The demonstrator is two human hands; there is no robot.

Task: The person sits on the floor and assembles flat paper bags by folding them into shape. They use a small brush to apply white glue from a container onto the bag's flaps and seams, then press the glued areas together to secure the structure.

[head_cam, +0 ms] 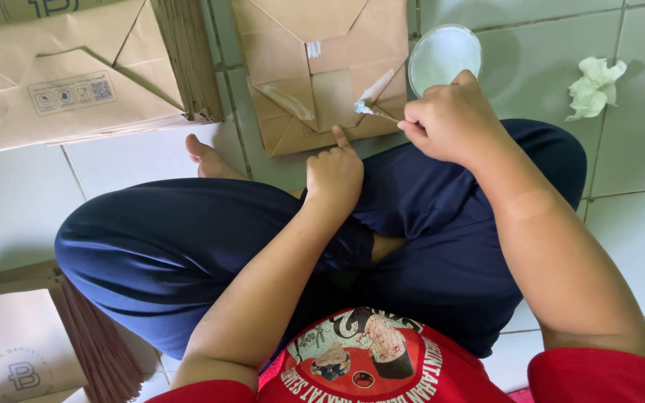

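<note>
I sit cross-legged on a tiled floor. A flat brown paper bag (315, 67) lies bottom-up in front of my knees, its folded flaps streaked with white glue. My left hand (334, 172) presses a fingertip on the bag's near edge. My right hand (449, 119) grips a thin glue brush (371, 110), whose white-coated tip touches the bag's folded bottom. A round clear dish of white glue (444, 56) stands just beyond my right hand.
A stack of finished brown paper bags (76, 82) lies at the upper left. Another bundle of bags (46, 343) rests at the lower left beside my knee. A crumpled white tissue (595, 86) lies on the tiles at the upper right.
</note>
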